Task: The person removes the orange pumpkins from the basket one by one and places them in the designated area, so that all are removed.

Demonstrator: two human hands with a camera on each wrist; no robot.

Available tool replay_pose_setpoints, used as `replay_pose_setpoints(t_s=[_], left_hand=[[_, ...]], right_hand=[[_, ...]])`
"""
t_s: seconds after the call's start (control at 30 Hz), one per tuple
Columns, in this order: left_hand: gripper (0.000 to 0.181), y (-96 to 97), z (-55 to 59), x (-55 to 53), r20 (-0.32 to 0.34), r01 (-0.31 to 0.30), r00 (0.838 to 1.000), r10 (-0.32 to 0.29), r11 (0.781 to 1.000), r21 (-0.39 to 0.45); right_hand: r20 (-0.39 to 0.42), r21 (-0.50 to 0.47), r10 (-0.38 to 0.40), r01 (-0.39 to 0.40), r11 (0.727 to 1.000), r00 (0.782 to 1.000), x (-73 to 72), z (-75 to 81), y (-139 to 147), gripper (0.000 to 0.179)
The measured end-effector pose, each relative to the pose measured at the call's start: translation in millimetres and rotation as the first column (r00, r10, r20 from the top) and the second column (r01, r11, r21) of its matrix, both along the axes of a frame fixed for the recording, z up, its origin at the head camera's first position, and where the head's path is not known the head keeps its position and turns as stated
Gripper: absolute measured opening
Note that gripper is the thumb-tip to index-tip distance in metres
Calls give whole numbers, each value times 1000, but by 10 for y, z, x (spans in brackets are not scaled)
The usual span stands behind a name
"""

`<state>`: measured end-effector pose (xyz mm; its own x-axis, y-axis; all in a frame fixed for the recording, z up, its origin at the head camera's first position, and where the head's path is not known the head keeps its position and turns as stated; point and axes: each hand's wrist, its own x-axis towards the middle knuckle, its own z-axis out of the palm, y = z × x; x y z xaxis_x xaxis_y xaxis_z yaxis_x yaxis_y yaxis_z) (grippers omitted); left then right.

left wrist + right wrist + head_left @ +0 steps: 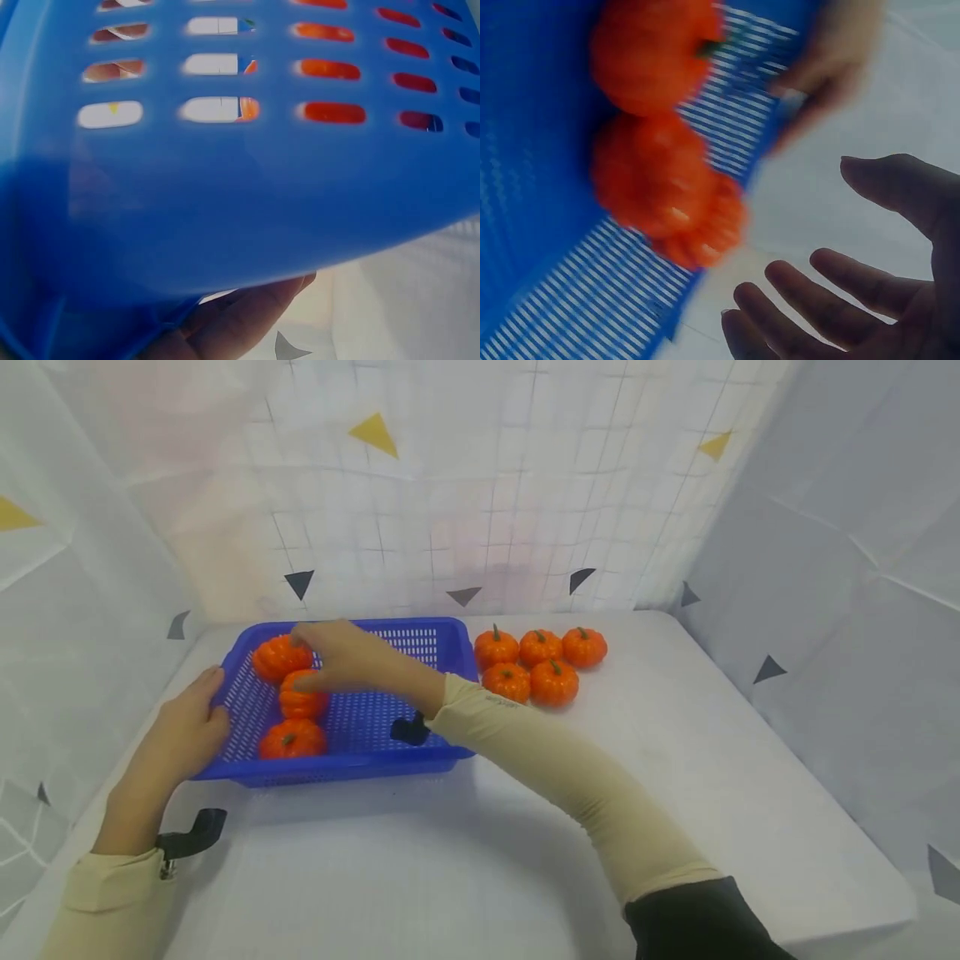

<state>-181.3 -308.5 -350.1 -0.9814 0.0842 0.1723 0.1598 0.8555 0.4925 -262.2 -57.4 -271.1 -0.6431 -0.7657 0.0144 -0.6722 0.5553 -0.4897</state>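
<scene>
A blue plastic basket (345, 764) with slotted walls stands on the table, with three small orange pumpkins along its left side. My left hand (183, 731) grips the basket's left rim; its fingers show under the rim in the left wrist view. Over the left part of the basket is my right hand (348, 653), overlapping the middle pumpkin (302, 700) in the head view. The right wrist view shows that hand's fingers spread, with nothing between them. The back pumpkin (279, 660) lies tilted near the corner, and the front pumpkin (292, 740) sits by the near wall.
Several more orange pumpkins (554, 683) stand in two rows on the white table (675, 777), just right of the basket. White sheeting with grid lines (480, 493) hangs behind the table, and pale sheets (840, 527) rise at both sides.
</scene>
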Motion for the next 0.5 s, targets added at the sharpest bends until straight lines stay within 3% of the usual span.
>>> replay_pose_setpoints(t_s=[0.2,0.4,0.5], left_hand=[[62,34,-7,19,-15,11,1000,-11,1000,-7],[61,25,17,11,-39,7,999,-7,1000,-22],[62,23,-10,2,-38,8,999,-8,1000,-13]], right_hand=[[-40,206,50,-41,978,998,-110,-369,-329,58],[-122,345,87,-40,938,989,-162,-474,-466,60],[-121,371,76,-26,928,990,-185,-539,-507,55]])
